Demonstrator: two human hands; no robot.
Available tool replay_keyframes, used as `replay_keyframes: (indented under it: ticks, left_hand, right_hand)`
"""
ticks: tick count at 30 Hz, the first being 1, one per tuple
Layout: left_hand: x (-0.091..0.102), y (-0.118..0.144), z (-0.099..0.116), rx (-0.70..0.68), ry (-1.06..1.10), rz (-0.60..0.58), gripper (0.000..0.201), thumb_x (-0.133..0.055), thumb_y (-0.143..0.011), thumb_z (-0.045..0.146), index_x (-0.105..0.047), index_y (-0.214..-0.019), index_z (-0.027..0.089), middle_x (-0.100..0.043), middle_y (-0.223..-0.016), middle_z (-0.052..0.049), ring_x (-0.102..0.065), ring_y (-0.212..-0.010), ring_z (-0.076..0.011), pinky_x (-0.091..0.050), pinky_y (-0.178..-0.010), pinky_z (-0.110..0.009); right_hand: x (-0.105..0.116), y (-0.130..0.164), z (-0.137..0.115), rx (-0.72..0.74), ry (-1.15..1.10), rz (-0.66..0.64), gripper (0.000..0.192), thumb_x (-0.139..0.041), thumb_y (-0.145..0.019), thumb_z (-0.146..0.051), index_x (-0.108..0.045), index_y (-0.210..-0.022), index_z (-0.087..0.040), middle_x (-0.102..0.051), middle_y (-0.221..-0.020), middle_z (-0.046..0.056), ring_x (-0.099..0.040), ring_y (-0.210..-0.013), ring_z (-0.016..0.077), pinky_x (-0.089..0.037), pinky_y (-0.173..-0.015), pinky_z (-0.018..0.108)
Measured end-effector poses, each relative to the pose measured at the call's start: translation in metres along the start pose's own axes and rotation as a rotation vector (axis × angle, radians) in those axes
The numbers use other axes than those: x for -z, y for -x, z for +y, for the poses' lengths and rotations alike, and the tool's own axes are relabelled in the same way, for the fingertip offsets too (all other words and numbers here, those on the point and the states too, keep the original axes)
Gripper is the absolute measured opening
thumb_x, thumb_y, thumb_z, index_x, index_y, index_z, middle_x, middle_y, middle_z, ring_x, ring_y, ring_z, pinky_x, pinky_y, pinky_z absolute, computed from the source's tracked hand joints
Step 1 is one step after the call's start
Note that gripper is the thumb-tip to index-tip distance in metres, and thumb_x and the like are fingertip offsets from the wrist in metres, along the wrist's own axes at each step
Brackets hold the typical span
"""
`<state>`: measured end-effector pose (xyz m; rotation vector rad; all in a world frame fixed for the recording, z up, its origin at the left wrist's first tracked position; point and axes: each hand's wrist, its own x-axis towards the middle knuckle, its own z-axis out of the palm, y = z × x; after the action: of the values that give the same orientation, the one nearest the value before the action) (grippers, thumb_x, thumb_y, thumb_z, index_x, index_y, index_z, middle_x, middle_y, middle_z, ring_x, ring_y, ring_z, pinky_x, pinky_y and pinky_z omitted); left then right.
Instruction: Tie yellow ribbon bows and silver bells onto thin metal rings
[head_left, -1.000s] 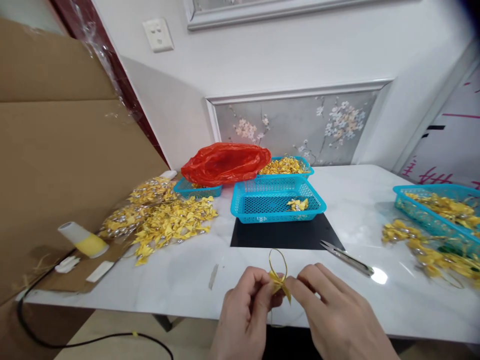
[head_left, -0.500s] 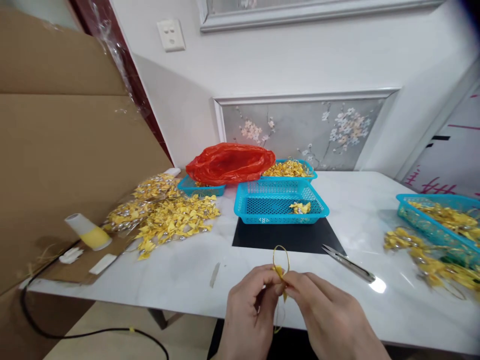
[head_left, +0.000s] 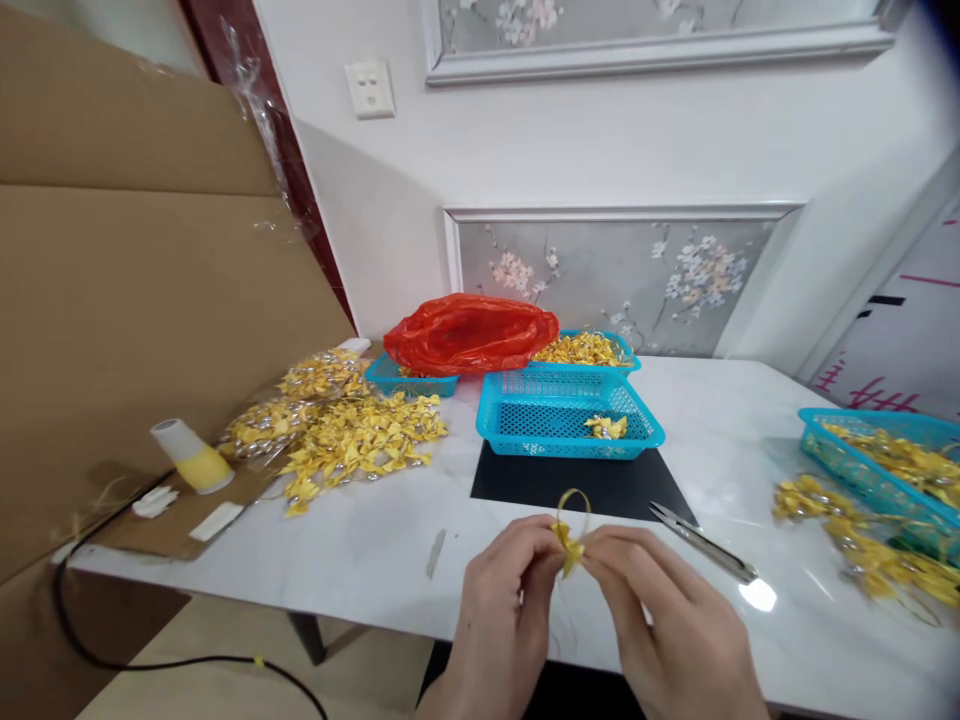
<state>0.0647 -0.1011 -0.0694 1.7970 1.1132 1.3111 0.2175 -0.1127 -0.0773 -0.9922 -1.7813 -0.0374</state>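
At near table edge (head_left: 360,570), left hand (head_left: 499,620) and right hand (head_left: 667,630) both pinch yellow ribbon bow (head_left: 568,545); looks light, limp, crushable; grip at knot, not loop

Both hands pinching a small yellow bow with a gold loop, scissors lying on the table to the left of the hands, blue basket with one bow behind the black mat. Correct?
One thing is off: the scissors lie on the table to the right of the hands, not the left, as the head view shows. The rest holds: left hand and right hand pinch the yellow bow, and the blue basket sits behind the black mat.
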Motion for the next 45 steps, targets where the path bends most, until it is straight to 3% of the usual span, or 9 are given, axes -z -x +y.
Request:
replay_keyframes:
  ticks: [6, 10, 17, 24, 28, 32, 39, 42, 45]
  left_hand:
    - [0.008, -0.005, -0.004, 0.164, 0.141, 0.006, 0.020, -0.053, -0.093, 0.019, -0.055, -0.073, 0.021, -0.070, -0.092, -0.004, -0.063, -0.078, -0.0161, -0.050, -0.071, -0.025]
    - [0.009, -0.004, -0.004, 0.207, 0.221, -0.014, 0.019, -0.051, -0.094, 0.022, -0.055, -0.075, 0.021, -0.069, -0.101, -0.007, -0.064, -0.086, -0.0176, -0.052, -0.078, -0.028]
    - [0.009, -0.001, -0.004, 0.263, 0.262, -0.037, 0.019, -0.051, -0.094, 0.023, -0.056, -0.076, 0.021, -0.067, -0.106, -0.008, -0.064, -0.090, -0.0186, -0.051, -0.083, -0.030]
    - [0.010, -0.002, 0.000, 0.298, 0.265, -0.047, 0.020, -0.057, -0.092, 0.028, -0.058, -0.074, 0.020, -0.066, -0.097, -0.005, -0.060, -0.086, -0.0177, -0.045, -0.077, -0.026]
    - [0.005, -0.005, 0.001, 0.346, 0.316, -0.031, 0.023, -0.061, -0.090, 0.032, -0.056, -0.071, 0.018, -0.062, -0.083, -0.002, -0.054, -0.075, -0.0148, -0.042, -0.069, -0.024]
    - [0.001, -0.005, 0.004, 0.395, 0.387, 0.009, 0.023, -0.060, -0.091, 0.033, -0.056, -0.075, 0.018, -0.056, -0.075, 0.001, -0.045, -0.066, -0.0118, -0.039, -0.063, -0.023]
    - [-0.001, -0.002, 0.008, 0.360, 0.403, 0.032, 0.020, -0.064, -0.089, 0.032, -0.061, -0.074, 0.019, -0.061, -0.086, -0.001, -0.054, -0.079, -0.0154, -0.043, -0.073, -0.024]
    - [0.000, -0.001, 0.008, 0.368, 0.428, 0.010, 0.020, -0.066, -0.088, 0.032, -0.062, -0.074, 0.018, -0.063, -0.087, -0.002, -0.055, -0.082, -0.0163, -0.044, -0.078, -0.025]
    - [0.002, 0.000, 0.008, 0.419, 0.484, -0.005, 0.022, -0.065, -0.089, 0.033, -0.061, -0.074, 0.018, -0.060, -0.077, 0.000, -0.053, -0.077, -0.0150, -0.046, -0.076, -0.025]
  right_hand:
    - [0.019, -0.020, -0.002, -0.586, -0.840, 0.079, 0.018, -0.049, -0.099, -0.035, -0.056, -0.087, -0.023, -0.064, -0.091, 0.003, -0.067, -0.061, 0.0128, -0.057, -0.047, 0.023]
    - [0.025, -0.032, 0.015, -0.716, -1.054, 0.227, 0.020, -0.063, -0.091, -0.035, -0.057, -0.079, -0.019, -0.061, -0.079, -0.002, -0.054, -0.047, 0.0044, -0.059, -0.052, 0.022]
    - [0.028, -0.025, 0.051, -0.600, -0.795, 0.396, 0.017, -0.062, -0.094, -0.035, -0.058, -0.085, -0.020, -0.061, -0.080, -0.004, -0.052, -0.056, 0.0052, -0.057, -0.096, 0.044]
    - [0.036, -0.019, 0.057, -0.580, -0.660, 0.449, 0.014, -0.062, -0.094, -0.033, -0.059, -0.089, -0.021, -0.060, -0.080, -0.003, -0.053, -0.059, 0.0057, -0.060, -0.088, 0.033]
    - [0.030, -0.008, 0.041, -0.451, -0.463, 0.122, 0.014, -0.053, -0.097, -0.026, -0.052, -0.111, -0.027, -0.060, -0.072, -0.004, -0.060, -0.061, 0.0102, -0.052, -0.055, 0.019]
    - [0.015, 0.003, 0.018, -0.203, -0.351, -0.197, 0.020, -0.043, -0.097, -0.019, -0.061, -0.104, -0.025, -0.061, -0.084, 0.001, -0.060, -0.061, 0.0116, -0.051, -0.059, 0.024]
    - [-0.008, 0.000, 0.000, -0.659, -0.579, -0.337, 0.036, -0.046, -0.098, -0.043, -0.060, -0.076, -0.019, -0.047, -0.056, -0.005, -0.052, -0.044, 0.0099, -0.043, -0.044, 0.021]
    - [-0.014, 0.001, 0.004, -0.494, -0.482, -0.229, 0.028, -0.048, -0.098, -0.033, -0.059, -0.076, -0.019, -0.049, -0.061, -0.004, -0.051, -0.047, 0.0097, -0.044, -0.044, 0.020]
    - [-0.017, 0.006, 0.013, -0.231, -0.315, -0.050, 0.016, -0.047, -0.096, -0.018, -0.062, -0.090, -0.021, -0.059, -0.081, 0.004, -0.061, -0.070, 0.0158, -0.053, -0.063, 0.026]
